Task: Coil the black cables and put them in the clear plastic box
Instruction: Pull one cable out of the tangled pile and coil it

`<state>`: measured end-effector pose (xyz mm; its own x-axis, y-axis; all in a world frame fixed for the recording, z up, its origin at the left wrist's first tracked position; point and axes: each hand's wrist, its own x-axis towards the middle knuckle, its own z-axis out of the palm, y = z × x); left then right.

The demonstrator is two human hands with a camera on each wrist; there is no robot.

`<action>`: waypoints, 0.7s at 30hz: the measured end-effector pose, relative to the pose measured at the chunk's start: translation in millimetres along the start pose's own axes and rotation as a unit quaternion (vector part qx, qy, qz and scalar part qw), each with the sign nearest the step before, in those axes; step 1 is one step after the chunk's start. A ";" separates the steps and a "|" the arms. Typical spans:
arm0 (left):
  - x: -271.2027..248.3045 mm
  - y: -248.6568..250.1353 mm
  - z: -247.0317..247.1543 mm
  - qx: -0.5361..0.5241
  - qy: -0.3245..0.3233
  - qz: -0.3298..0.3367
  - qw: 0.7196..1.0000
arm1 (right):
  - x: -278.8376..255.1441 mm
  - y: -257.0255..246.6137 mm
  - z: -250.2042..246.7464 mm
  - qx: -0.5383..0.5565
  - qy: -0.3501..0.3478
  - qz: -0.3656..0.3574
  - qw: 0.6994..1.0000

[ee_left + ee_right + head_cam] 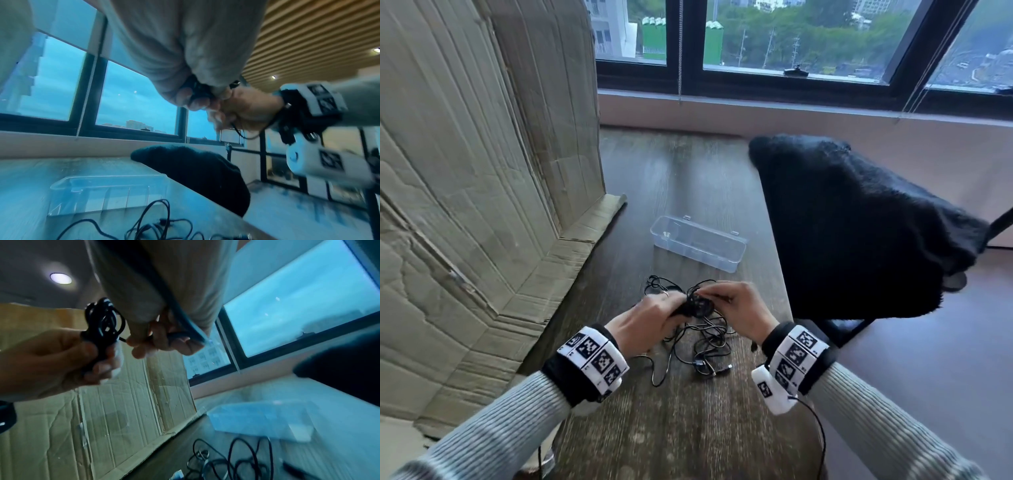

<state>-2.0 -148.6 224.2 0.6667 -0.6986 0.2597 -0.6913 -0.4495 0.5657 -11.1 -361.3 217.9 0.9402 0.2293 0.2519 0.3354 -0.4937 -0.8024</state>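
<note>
The left hand [645, 317] grips a small coiled bundle of black cable [103, 321], fingers curled round it just above the table. The right hand [739, 308] pinches a strand of that cable beside the bundle, fingertips close to the left hand's. Below both hands, loose black cables [698, 346] lie tangled on the dark wooden table [688, 428], with plugs at the near end. The clear plastic box [697, 243] sits open on the table beyond the tangle, apart from it. A large cardboard sheet [482, 171] leans along the table's left side. On the right, a black fuzzy garment [859, 233] drapes over a chair.
</note>
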 end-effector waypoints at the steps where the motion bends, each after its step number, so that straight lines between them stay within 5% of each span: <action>1: 2.2 -1.9 -1.8 0.002 0.033 -0.004 0.999 | -3.8 2.6 4.4 0.002 -0.003 0.019 1.000; 6: 15.1 -6.9 -2.4 0.056 0.090 -0.060 0.993 | -18.9 -6.1 28.7 -0.114 -0.119 0.109 0.980; 11: 21.9 -15.2 5.8 0.172 -0.007 -0.155 0.973 | -21.5 -27.0 24.2 -0.267 -0.243 0.066 0.930; 18: 27.1 -0.4 17.0 0.170 -0.175 -0.081 0.966 | 2.7 -41.6 -17.1 -0.369 -0.204 -0.165 0.892; 21: 21.6 -7.2 14.9 0.133 -0.118 -0.013 0.984 | 9.8 -30.1 -33.2 -0.343 -0.125 -0.138 0.921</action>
<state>13.3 -168.8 214.0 0.6239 -0.7804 0.0418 -0.7444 -0.5772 0.3358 -10.1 -372.1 262.5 0.7997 0.5683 0.1939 0.5981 -0.7824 -0.1738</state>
